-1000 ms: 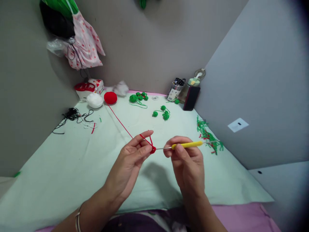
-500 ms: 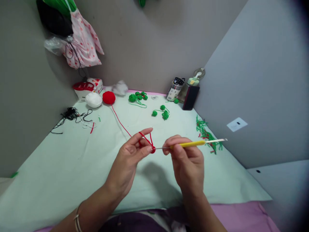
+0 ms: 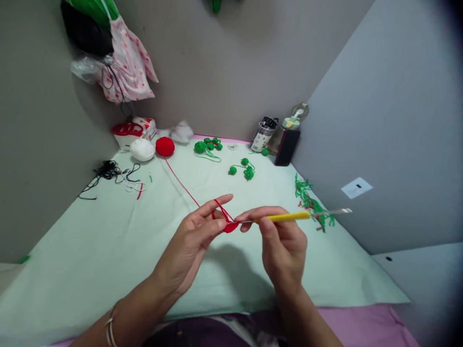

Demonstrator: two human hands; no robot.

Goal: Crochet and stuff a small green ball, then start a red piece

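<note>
My left hand (image 3: 195,236) pinches a small red crochet piece (image 3: 230,227), with the red yarn strand (image 3: 181,182) looped over its raised forefinger. That strand runs back to a red yarn ball (image 3: 165,146) at the far left of the pale green cloth (image 3: 108,241). My right hand (image 3: 284,241) is closed on a yellow-handled crochet hook (image 3: 285,217), held nearly level. Its metal tip is in the red piece, and its rear metal end points right.
A white yarn ball (image 3: 142,149) and a red-and-white container (image 3: 127,133) sit beside the red ball. Green crochet balls (image 3: 208,144) and more green balls (image 3: 246,169) lie mid-back. Green yarn scraps (image 3: 311,205) lie right, black thread (image 3: 106,171) left, a cup and bottle (image 3: 278,135) by the wall.
My right hand has moved left, closing the gap to my left hand, and the hook has pushed further into the red piece. My left forefinger has stretched out flatter.
</note>
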